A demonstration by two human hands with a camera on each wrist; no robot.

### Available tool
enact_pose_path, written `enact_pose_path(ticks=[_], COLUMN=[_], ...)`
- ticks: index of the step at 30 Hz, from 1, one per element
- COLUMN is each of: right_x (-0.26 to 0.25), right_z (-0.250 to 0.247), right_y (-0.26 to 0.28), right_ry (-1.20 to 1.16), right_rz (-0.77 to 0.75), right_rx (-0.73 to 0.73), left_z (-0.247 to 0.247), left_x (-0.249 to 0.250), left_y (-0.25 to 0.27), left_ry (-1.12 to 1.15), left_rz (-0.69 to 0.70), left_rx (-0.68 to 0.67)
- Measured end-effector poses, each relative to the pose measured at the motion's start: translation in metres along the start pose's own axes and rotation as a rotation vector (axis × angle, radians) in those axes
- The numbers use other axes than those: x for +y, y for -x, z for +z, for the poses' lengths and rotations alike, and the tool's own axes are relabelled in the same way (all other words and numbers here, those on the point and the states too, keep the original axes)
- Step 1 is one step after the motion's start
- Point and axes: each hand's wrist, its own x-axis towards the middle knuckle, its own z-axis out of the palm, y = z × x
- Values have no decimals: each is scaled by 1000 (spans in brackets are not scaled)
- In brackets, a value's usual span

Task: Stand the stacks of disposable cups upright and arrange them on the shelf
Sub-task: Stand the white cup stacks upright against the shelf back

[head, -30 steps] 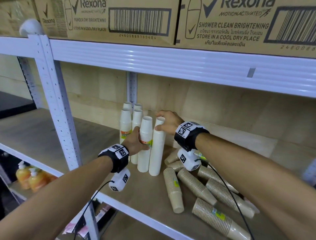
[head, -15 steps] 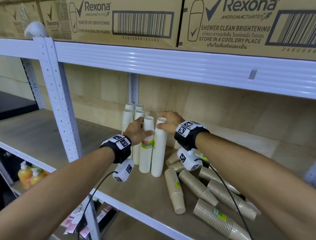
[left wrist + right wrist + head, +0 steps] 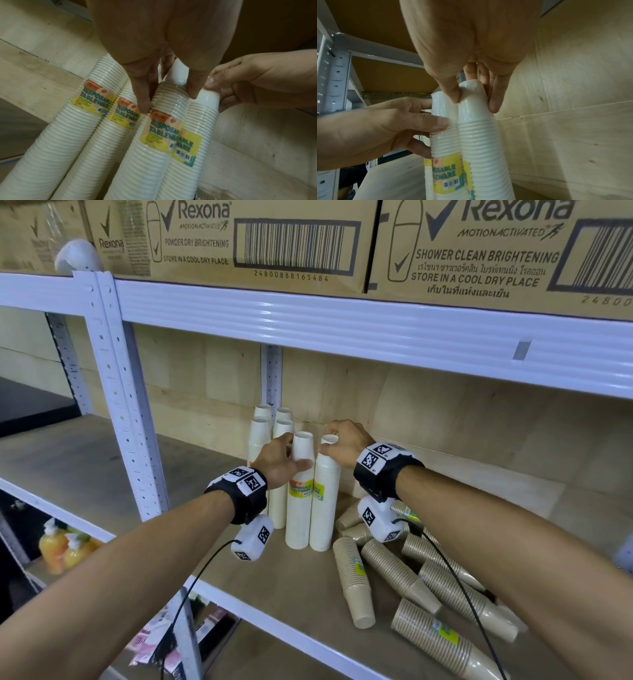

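Upright white cup stacks stand on the shelf, six in all, in pairs running back toward the rear wall. The left hand grips the nearer-left stack near its top; the right hand pinches the top cup of the stack touching it. Judged light, tall and easily tipped, with slick film wrap, each stack is best held high on its stiff ribbed rims. About seven brown cup stacks lie on their sides to the right; overlap leaves the count uncertain.
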Motion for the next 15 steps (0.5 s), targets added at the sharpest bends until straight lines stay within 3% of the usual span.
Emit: enact_pose_path(ticks=[4, 10, 15], right_x=[3, 4, 3], right_z=[-3, -6, -5], right_y=[2, 5, 3], right_ry=[-20, 2, -9], right_rz=[2, 28, 13], right_rx=[-37, 34, -46], left_z=[1, 2, 1], left_x=[1, 5, 4], left_y=[1, 3, 4], left_ry=[3, 6, -3], left_rz=[9, 8, 18], left_rx=[-13, -33, -32])
